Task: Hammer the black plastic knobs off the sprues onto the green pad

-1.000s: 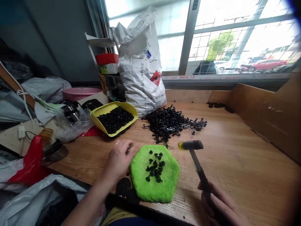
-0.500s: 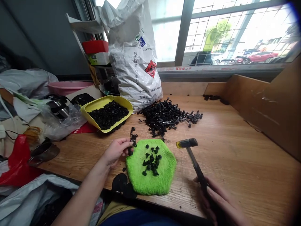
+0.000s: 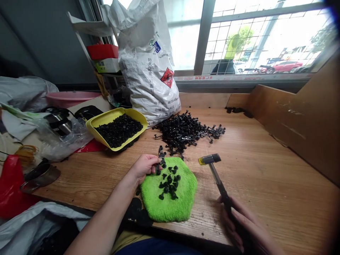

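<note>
My left hand pinches a small black part with several knobs over the upper left edge of a green fuzzy pad. Several small black pieces lie on the middle of the pad. To the right of the pad, my right hand is wrapped round the dark handle of a mallet, whose head is black with a yellow end. A large pile of black parts lies on the wooden table beyond the pad.
A yellow tray of black pieces stands left of a big white sack. Further left are a metal cup, plastic bags and a pink basin. A wooden board borders the right side, with dark pieces nearby.
My left hand has moved right with the black part, from beside the pad to over its edge. My right hand still holds the mallet in nearly the same place. The view has shifted slightly.
</note>
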Demonstrator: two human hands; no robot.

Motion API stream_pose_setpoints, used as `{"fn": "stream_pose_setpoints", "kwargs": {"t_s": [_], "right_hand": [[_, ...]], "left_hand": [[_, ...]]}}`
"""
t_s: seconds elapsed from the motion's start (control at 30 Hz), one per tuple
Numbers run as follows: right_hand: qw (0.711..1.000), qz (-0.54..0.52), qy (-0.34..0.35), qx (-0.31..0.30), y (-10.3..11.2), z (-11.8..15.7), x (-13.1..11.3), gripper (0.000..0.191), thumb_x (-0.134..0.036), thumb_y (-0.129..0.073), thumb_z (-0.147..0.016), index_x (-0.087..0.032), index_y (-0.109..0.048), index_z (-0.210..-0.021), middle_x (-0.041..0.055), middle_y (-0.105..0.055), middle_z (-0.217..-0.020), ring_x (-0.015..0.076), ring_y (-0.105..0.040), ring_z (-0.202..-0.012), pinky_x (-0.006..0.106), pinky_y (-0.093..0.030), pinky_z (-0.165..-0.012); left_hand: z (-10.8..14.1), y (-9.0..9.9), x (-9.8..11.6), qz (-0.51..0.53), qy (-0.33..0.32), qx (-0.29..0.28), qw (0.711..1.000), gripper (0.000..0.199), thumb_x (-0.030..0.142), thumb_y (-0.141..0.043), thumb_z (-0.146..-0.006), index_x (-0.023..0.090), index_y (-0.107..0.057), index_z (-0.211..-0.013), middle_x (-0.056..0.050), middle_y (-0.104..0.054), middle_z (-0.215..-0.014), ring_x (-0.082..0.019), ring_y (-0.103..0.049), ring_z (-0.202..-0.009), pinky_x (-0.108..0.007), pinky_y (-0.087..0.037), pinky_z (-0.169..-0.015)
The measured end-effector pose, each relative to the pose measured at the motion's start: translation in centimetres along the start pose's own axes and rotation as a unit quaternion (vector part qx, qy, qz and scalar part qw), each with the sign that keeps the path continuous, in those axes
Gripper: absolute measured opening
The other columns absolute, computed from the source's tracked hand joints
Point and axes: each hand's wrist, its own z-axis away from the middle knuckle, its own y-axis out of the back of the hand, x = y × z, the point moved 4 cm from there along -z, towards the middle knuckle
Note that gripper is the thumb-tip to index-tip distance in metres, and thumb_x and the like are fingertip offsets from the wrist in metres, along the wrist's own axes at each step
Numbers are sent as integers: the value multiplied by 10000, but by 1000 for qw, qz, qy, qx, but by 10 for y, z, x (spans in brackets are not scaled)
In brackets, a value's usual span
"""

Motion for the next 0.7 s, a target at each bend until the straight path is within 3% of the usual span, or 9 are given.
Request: {"fn": "stream_pose_setpoints", "kwargs": {"t_s": [0.17,0.27,0.33,0.43,0.53,0.6,0.7], "right_hand": [[997,78,-6,1,-5,1,-6,314,-501,-462,-842,-194,-498,-895,-44,-409,-568,64,-349,-393,167,-300,-330],[985,172,-14,2,-4,0,-14,373,-509,-427,-858,-189,-528,-1023,-23,-466,-596,94,-414,-427,205,-361,-383],[965,262,10,25,-3,-5,-28,405,-495,-434,-860,-216,-506,-1144,31,-562,-777,154,-531,-625,252,-440,-533],[907,410,95,17,-16,-20,-57,340,-434,-411,-889,-255,-496,-1166,58,-576,-1005,215,-515,-915,307,-415,-755],[841,511,155,-86,-41,-42,-73,243,-368,-334,-927,-216,-521,-960,27,-571,-773,180,-524,-700,295,-392,-640],[807,556,171,-105,-50,-54,-77,254,-347,-328,-927,-203,-472,-775,-2,-503,-636,153,-474,-568,278,-351,-547],[807,550,192,-94,-52,-63,-79,258,-340,-305,-933,-204,-438,-758,-16,-459,-597,137,-445,-521,263,-329,-507]], "left_hand": [[-1,-2,0,-17,-5,16,1000,219,299,-620,-639,102,-554,-572,-56,-625,-550,-19,-360,-328,-159,-123,-344],[-2,-2,0,-28,-15,22,999,221,292,-604,-636,104,-541,-540,-50,-618,-531,-18,-354,-314,-166,-117,-344],[-2,-3,-1,-23,-21,24,999,215,289,-602,-630,113,-526,-533,-39,-607,-512,-21,-353,-308,-166,-126,-344],[-3,-2,-2,-16,-30,31,999,212,287,-596,-626,127,-502,-523,-15,-577,-479,-24,-345,-301,-164,-154,-341],[-3,-1,-3,-17,-38,44,998,218,290,-596,-624,135,-488,-515,16,-528,-446,-26,-345,-297,-163,-166,-334],[-3,0,-4,-18,-36,48,998,220,298,-597,-624,140,-486,-519,31,-499,-431,-32,-351,-293,-164,-162,-328],[-4,0,-4,-17,-36,49,998,224,297,-604,-617,143,-481,-512,46,-469,-426,-34,-348,-288,-170,-153,-321]]}}
